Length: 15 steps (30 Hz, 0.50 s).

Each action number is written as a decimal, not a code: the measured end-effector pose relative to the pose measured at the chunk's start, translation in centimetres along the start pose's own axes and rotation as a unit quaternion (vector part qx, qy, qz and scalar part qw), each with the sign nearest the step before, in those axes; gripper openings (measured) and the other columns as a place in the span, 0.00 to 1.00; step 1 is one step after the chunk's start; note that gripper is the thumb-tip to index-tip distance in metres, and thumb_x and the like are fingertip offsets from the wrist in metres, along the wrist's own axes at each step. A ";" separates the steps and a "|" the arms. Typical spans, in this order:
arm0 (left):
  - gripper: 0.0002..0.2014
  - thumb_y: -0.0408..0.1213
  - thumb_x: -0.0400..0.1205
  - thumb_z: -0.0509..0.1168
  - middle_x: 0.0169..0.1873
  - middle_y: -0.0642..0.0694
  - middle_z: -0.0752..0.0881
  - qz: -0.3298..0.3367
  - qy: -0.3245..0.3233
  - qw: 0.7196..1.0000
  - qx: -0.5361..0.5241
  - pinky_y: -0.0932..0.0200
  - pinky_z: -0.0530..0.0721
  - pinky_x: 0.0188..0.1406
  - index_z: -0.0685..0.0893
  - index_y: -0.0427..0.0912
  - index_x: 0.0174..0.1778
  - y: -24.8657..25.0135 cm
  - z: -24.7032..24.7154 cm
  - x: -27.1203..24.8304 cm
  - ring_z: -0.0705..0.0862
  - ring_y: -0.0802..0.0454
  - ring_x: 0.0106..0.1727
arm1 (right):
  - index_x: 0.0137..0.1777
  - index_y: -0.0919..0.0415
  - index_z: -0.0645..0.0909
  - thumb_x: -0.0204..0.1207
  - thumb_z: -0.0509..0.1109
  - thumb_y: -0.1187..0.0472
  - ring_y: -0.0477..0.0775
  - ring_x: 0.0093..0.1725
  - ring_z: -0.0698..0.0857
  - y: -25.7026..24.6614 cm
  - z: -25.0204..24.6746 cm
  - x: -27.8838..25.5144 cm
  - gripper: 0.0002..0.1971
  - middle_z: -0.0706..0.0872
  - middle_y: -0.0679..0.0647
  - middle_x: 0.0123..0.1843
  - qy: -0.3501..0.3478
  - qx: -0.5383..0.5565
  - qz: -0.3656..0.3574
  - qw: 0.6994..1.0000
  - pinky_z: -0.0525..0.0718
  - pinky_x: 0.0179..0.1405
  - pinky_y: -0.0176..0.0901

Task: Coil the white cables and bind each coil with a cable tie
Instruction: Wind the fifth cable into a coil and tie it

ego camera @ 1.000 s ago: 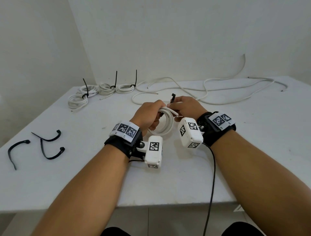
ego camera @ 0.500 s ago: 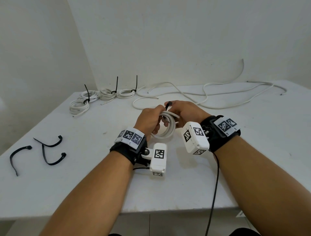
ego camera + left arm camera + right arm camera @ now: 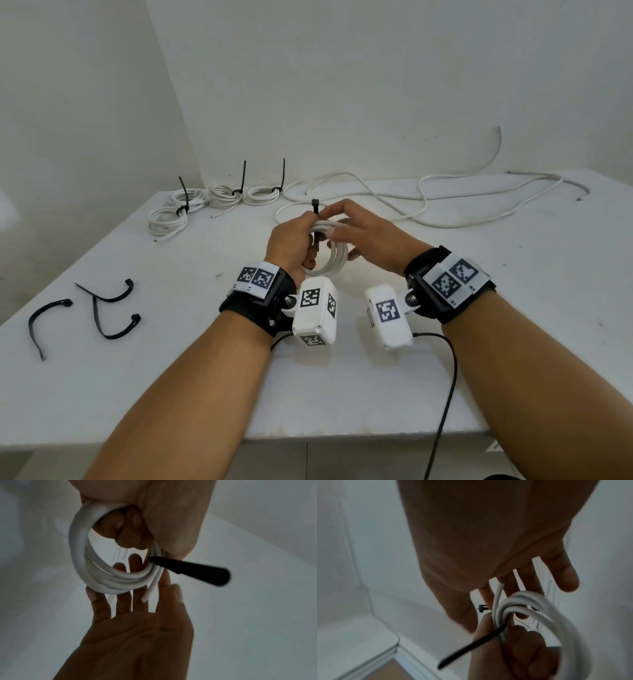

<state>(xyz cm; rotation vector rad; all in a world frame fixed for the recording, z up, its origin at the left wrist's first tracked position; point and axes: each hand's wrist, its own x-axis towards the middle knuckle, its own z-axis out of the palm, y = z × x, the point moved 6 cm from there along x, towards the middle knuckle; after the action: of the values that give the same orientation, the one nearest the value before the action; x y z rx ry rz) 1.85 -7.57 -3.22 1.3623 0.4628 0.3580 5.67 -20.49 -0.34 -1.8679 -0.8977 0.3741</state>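
So that its turns stayed together above the surface (image 3: 513,308), the left hand (image 3: 291,240) gripped the white coil (image 3: 334,263) and cable tie (image 3: 315,219); the right hand (image 3: 363,233), fingers spread, steadied it.

On the desk (image 3: 342,394), four tied coils (image 3: 224,195) sit at the far left, loose cables (image 3: 424,202) trail across the far right, and three spare ties (image 3: 102,308) lie near left. Both hands (image 3: 329,236) meet at centre, around a coil (image 3: 329,260).
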 end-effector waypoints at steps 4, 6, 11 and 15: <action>0.13 0.38 0.79 0.64 0.16 0.51 0.66 -0.015 0.052 0.998 -0.040 0.63 0.60 0.20 0.75 0.43 0.28 0.0 -1.2 0.4 0.63 0.53 0.17 | 0.75 0.43 0.72 0.69 0.82 0.51 0.36 0.66 0.75 -1.3 0.5 -0.3 0.35 0.75 0.40 0.69 0.018 -0.197 -0.113 0.974 0.70 0.57 0.23; 0.13 0.38 0.78 0.65 0.17 0.50 0.67 -0.016 0.061 0.998 -0.029 0.62 0.61 0.19 0.76 0.43 0.27 -0.2 -1.4 0.5 0.64 0.53 0.16 | 0.71 0.43 0.77 0.66 0.83 0.52 0.42 0.69 0.73 -1.5 0.5 0.0 0.32 0.73 0.45 0.70 0.062 -0.215 -0.155 0.962 0.69 0.64 0.28; 0.13 0.33 0.76 0.62 0.14 0.50 0.68 0.027 0.042 0.999 0.020 0.60 0.60 0.21 0.74 0.42 0.24 -0.1 -0.6 0.5 0.63 0.51 0.15 | 0.49 0.54 0.90 0.71 0.81 0.57 0.45 0.52 0.83 -1.6 0.2 0.4 0.08 0.85 0.47 0.52 0.148 -0.184 -0.222 0.946 0.74 0.52 0.31; 0.14 0.39 0.80 0.64 0.20 0.46 0.69 0.078 0.016 0.992 0.098 0.62 0.62 0.21 0.78 0.43 0.28 0.2 0.0 0.5 0.65 0.51 0.20 | 0.45 0.56 0.91 0.73 0.79 0.58 0.37 0.49 0.83 -0.8 -1.8 0.4 0.04 0.85 0.43 0.58 0.227 -0.108 -0.185 0.950 0.73 0.43 0.25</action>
<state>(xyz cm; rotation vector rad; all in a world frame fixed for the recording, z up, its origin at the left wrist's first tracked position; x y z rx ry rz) 2.28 -7.25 -3.10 1.5906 0.4271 0.4740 6.68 -21.17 1.20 -1.8198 -0.9635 -0.3862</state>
